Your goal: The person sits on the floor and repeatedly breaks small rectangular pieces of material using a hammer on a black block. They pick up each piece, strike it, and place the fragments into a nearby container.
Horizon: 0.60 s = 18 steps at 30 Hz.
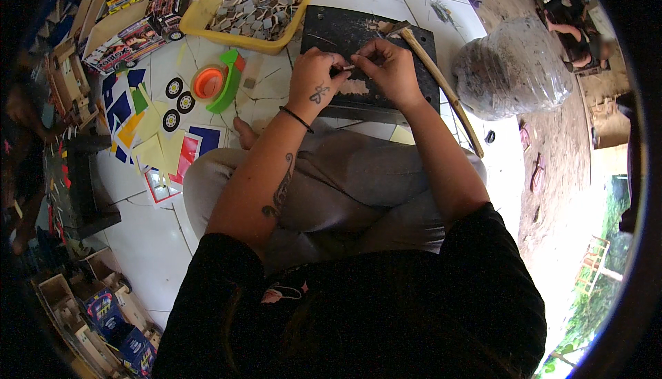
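Observation:
My left hand and my right hand meet above a black block in front of my crossed legs. Both are closed in a pinch, fingertips nearly touching. Between them is a small pale piece, mostly hidden by the fingers; its kind is too small to make out. Below the hands, a light brown worn patch shows on the block's dark top. A hammer rests across the block's right side, its head on the top and its wooden handle slanting down toward my right knee.
A yellow tub of small flat chips stands at the back. Toy trucks, coloured sheets, several small wheels, an orange tape roll and a green dispenser lie left. A filled clear bag sits right.

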Available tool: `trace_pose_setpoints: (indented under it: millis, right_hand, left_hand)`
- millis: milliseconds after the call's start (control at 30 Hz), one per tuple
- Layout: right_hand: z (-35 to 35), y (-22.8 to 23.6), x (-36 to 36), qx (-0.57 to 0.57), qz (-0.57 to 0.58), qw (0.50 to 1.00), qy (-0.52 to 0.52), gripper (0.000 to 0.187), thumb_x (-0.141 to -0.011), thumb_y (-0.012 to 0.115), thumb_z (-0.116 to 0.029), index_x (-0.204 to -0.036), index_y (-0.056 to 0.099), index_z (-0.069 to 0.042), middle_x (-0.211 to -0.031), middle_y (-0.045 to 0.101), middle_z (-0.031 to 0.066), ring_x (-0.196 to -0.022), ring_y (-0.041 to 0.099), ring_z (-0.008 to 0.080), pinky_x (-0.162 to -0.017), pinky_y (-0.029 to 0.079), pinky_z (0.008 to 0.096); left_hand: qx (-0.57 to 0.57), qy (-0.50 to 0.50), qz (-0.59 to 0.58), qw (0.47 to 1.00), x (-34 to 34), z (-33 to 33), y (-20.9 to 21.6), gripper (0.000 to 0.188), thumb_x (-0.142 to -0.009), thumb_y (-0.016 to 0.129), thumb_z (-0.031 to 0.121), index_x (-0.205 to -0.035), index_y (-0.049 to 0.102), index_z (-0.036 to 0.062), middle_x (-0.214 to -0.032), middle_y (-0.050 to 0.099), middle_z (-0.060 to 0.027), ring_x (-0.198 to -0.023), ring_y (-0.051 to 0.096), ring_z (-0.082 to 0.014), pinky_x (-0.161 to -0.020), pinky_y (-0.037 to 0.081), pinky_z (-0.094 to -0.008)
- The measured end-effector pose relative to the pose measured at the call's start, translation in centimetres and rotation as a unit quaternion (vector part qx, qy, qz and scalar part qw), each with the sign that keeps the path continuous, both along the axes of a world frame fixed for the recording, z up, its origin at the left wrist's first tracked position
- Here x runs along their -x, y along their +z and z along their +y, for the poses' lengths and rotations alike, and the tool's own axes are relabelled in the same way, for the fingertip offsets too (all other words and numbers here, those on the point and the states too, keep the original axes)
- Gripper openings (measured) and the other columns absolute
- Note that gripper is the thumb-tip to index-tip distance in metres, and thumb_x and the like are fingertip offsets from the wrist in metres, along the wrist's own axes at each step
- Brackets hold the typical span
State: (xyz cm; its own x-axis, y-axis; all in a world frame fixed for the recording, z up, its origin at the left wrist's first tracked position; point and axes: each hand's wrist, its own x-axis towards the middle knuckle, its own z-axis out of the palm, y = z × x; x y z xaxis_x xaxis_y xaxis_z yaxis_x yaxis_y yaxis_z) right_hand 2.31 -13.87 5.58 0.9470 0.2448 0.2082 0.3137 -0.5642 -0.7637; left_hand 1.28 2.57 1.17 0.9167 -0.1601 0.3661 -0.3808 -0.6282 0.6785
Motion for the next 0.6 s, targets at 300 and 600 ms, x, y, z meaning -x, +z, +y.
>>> trace_pose_setpoints:
  millis: [300, 600]
  right_hand:
    - [0.09, 0.43, 0.01, 0.035, -0.025, 0.999, 0.034, 0.008, -0.081, 0.069, -0.007, -0.08, 0.064, -0.001, -0.073, 0.066, 0.0058, -0.064, 0.06, 0.0089, -0.06, 0.049, 0.0248]
    - [0.23, 0.32, -0.05, 0.014, -0.014, 1.0, 0.012, 0.007, -0.082, 0.068, -0.008, -0.081, 0.065, -0.001, -0.075, 0.067, 0.0059, -0.065, 0.06, 0.0093, -0.06, 0.049, 0.0251]
  left_hand:
    - [0.004, 0.002, -0.021, 1.0, 0.04, -0.03, -0.09, 0.015, -0.069, 0.074, 0.017, -0.078, 0.069, 0.0066, -0.078, 0.067, -0.0077, -0.08, 0.059, -0.027, -0.075, 0.045, -0.0397]
    - [0.026, -0.003, 0.021, 0.999, 0.06, -0.02, 0.35, 0.015, -0.069, 0.074, 0.016, -0.079, 0.07, 0.006, -0.076, 0.068, -0.0087, -0.077, 0.061, -0.0269, -0.071, 0.048, -0.0389]
